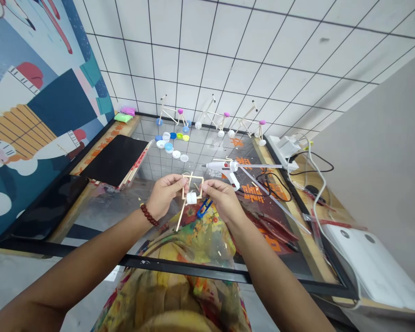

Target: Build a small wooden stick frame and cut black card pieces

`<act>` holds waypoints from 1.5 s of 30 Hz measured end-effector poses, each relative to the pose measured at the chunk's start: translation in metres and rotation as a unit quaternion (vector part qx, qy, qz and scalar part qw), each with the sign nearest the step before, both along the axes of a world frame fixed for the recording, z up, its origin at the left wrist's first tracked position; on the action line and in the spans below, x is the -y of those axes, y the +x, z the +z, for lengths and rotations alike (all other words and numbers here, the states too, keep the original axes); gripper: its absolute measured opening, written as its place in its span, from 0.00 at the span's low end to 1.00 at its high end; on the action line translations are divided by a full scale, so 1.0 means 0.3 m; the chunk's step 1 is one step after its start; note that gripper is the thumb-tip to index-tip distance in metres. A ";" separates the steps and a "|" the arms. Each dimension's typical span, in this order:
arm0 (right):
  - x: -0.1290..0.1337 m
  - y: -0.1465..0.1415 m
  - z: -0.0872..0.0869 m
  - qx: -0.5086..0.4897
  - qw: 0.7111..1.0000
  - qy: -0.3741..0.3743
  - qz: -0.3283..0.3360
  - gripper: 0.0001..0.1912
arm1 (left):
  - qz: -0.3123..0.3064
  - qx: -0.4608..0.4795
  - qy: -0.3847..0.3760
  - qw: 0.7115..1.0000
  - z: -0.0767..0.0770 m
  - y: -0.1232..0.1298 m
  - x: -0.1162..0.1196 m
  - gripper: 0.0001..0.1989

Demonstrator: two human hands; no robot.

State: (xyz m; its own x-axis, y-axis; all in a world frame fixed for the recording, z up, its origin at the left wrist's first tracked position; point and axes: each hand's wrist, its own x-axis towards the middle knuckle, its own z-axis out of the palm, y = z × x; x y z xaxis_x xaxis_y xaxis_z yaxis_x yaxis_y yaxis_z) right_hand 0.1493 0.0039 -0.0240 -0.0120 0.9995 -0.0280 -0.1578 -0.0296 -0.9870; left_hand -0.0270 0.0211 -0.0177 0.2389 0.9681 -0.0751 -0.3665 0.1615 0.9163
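In the head view, the left hand (162, 193) and right hand (223, 196) pinch opposite sides of a small stick frame (198, 177), nearer the body than the glue gun (221, 165) and left of it, seemingly to keep it steady and square around the white cap (191, 198). Loose caps (176, 154) lie left of the gun, probably for easy reach.

Colourful mural (60, 97) beside white tiled wall (224, 44)
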 end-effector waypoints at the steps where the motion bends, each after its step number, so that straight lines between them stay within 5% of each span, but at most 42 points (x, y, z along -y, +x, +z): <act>1: 0.002 0.001 0.002 0.012 1.000 0.004 -0.001 0.13 | 0.009 0.005 -0.003 1.000 0.001 -0.002 -0.002 0.14; 7: 0.012 -0.008 -0.012 0.078 0.997 0.010 -0.005 0.14 | 0.049 0.032 -0.019 0.998 0.001 -0.017 -0.014 0.16; 18: 0.014 -0.004 -0.048 0.159 0.984 0.084 0.000 0.18 | 0.027 0.035 -0.015 0.999 0.016 -0.008 0.000 0.15; 25: 0.012 -0.011 -0.068 0.050 0.996 0.052 0.051 0.20 | 0.010 0.033 0.001 0.999 0.018 -0.005 0.007 0.13; 30: 0.011 -0.022 -0.026 -0.046 0.998 0.032 -0.037 0.21 | 0.051 0.051 -0.016 0.997 0.012 -0.012 -0.009 0.14; 34: 0.011 -0.004 -0.006 -0.010 0.993 0.065 -0.094 0.26 | 0.084 0.076 -0.040 0.993 0.009 -0.032 -0.029 0.15; 39: 0.020 -0.016 -0.009 0.047 0.994 0.078 -0.061 0.12 | 0.057 0.049 -0.016 0.997 0.016 -0.029 -0.018 0.16; 45: 0.026 -0.039 -0.027 0.061 0.995 0.080 -0.021 0.09 | 0.024 -0.001 0.016 1.000 0.007 -0.011 0.005 0.13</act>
